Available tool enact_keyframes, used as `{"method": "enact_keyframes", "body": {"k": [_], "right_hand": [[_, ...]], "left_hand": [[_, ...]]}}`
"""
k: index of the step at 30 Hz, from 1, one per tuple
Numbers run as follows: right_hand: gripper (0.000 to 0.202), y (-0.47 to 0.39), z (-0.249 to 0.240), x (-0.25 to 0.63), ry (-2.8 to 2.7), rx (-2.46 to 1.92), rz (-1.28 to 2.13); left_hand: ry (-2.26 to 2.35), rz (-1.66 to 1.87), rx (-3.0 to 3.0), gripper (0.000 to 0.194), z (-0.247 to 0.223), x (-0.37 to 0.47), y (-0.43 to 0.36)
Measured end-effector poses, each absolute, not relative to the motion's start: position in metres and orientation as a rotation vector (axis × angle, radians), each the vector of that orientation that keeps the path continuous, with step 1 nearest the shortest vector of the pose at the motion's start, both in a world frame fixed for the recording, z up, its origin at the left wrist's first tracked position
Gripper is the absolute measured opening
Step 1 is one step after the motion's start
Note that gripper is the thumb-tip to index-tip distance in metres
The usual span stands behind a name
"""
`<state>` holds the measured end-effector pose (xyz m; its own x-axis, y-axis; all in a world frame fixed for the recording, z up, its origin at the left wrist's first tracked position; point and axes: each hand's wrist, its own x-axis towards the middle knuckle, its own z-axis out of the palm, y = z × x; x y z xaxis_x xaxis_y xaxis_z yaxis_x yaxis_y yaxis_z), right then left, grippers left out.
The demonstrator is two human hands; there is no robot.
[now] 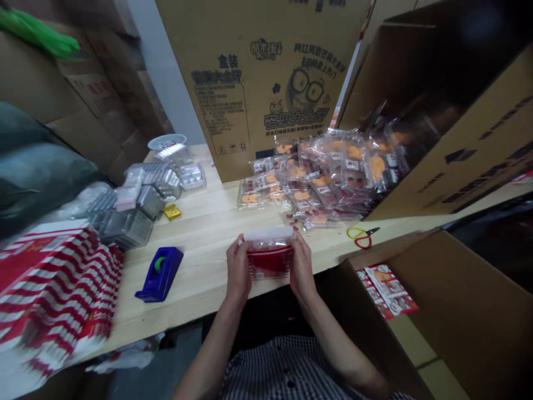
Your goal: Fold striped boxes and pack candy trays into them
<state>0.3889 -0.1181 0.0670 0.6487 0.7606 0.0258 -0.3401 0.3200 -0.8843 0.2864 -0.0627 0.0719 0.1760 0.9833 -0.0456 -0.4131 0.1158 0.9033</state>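
Note:
A red and white packaging box (270,262) is held at the front edge of the table, its white flap raised and clear plastic showing at the opening. My left hand (238,268) grips its left side, and my right hand (301,263) grips the right side. Beyond it lies a heap of clear packets (316,178) with orange and dark red pieces inside. A blue tape dispenser (160,275) with a green roll stands left of my hands. To the right rest small scissors (363,236) with yellow and red handles.
Striped red and white flat boxes (62,283) are stacked at the left. Behind them sit clear plastic trays (137,208) and a small yellow packet (171,211). Large cartons (266,83) stand at the back; an open carton (466,300) at lower right holds printed boxes (389,290).

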Motion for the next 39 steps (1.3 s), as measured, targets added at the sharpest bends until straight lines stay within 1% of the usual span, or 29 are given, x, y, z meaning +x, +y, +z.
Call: {"method": "enact_keyframes", "body": {"k": [5,13,17,21,26,34,36,39], "right_hand": [[0.017,-0.122,0.068,0.385,-0.447,-1.038,0.719],[0.026,-0.112,0.062,0.378,-0.446,-1.041,0.701],[0.042,-0.110,0.060,0.377,-0.425,-1.002,0.620],[0.032,-0.110,0.056,0.374,-0.379,-1.029,0.642],[0.036,-0.107,0.052,0.372,-0.306,-1.120,0.576],[0.042,-0.103,0.054,0.380,-0.417,-1.133,0.504],[0.040,-0.103,0.053,0.388,-0.490,-1.184,0.477],[0.032,-0.105,0.053,0.404,-0.585,-1.266,0.386]], "left_hand": [[0.811,1.248,0.870,0.005,0.073,0.289,-0.073],[0.844,1.351,0.923,0.010,0.070,0.285,-0.080],[0.808,1.345,0.957,0.006,0.067,0.286,-0.077],[0.848,1.374,0.960,0.011,0.064,0.288,-0.078],[0.882,1.379,0.971,0.013,0.063,0.289,-0.080],[0.892,1.361,0.980,0.012,0.060,0.289,-0.075],[0.895,1.361,0.974,0.014,0.059,0.289,-0.074],[0.898,1.375,0.969,0.017,0.060,0.289,-0.073]]}}
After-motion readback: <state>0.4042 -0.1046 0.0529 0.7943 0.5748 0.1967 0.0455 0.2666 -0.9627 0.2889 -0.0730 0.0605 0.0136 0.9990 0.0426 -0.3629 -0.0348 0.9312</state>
